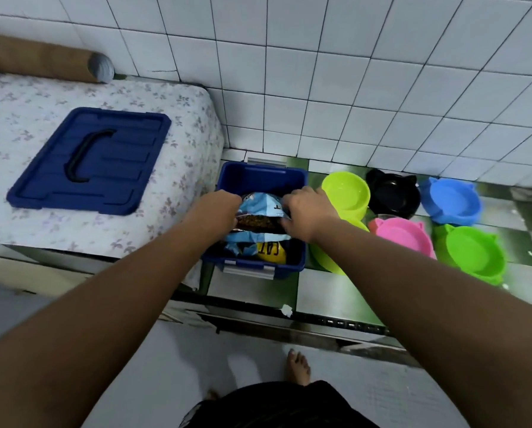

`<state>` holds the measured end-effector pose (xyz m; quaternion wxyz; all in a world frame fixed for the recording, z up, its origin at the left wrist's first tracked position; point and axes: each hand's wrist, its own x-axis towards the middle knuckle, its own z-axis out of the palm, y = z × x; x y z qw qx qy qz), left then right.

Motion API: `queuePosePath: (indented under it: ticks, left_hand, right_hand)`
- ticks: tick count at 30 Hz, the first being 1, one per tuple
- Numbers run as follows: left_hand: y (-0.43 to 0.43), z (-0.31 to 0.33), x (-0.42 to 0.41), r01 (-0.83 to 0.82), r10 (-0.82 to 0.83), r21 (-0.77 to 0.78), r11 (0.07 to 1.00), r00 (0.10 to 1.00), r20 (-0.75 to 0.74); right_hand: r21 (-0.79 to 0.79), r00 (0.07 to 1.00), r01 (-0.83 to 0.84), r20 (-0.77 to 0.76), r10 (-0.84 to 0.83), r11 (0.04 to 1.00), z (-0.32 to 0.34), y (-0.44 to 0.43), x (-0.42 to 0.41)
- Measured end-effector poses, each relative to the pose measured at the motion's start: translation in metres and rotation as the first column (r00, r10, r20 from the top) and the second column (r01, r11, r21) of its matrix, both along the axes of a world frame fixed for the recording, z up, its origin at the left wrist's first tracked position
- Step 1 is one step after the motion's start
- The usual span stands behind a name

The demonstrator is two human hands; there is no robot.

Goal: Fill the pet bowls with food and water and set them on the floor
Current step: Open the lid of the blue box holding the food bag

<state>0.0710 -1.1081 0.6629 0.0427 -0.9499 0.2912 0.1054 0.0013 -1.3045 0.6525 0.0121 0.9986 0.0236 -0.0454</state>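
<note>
In the bin (260,177), left grip (220,208) and right grip (307,208) clutch the food bag (258,206); bowls (346,191) beside, lid (88,162) apart.

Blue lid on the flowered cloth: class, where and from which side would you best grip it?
Probably by its black handle, coming from above: the blue lid lies flat, top side up, with the handle centred and nothing covering it.
</note>
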Motion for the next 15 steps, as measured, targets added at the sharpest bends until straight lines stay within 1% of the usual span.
queuePosePath:
  ticks: [2,4,6,8,10,13,15]
  left_hand:
    - [-0.001,0.001,0.001,-0.021,0.021,-0.02,1.0,1.0,-0.013]
    - [-0.002,0.003,0.001,-0.044,0.042,-0.07,0.997,0.999,-0.029]
    - [-0.001,0.005,0.003,-0.073,0.069,-0.141,0.987,0.997,-0.036]
    - [0.001,0.007,0.007,-0.108,0.101,-0.243,0.964,0.994,-0.043]
    - [0.002,0.008,0.012,-0.137,0.131,-0.349,0.927,0.99,-0.041]
    - [0.0,0.013,0.016,-0.184,0.173,-0.42,0.889,0.983,-0.065]
    - [-0.003,0.016,0.017,-0.251,0.212,-0.451,0.856,0.968,-0.137]
  right_hand:
    - [-0.062,1.0,0.022,0.004,-0.022,0.998,-0.003,-0.001,-0.001]
    - [-0.031,0.998,0.043,0.046,-0.041,0.999,-0.005,-0.002,-0.003]
    - [0.067,0.992,0.091,0.078,-0.096,0.994,-0.004,-0.003,-0.004]
    - [0.22,0.98,0.177,0.047,-0.191,0.959,-0.002,-0.004,-0.003]
    - [0.355,0.962,0.258,-0.012,-0.272,0.899,0.001,-0.005,0.001]
    - [0.476,0.943,0.317,-0.065,-0.327,0.82,0.009,-0.005,0.006]
    - [0.597,0.926,0.364,-0.153,-0.345,0.715,0.014,-0.003,0.008]
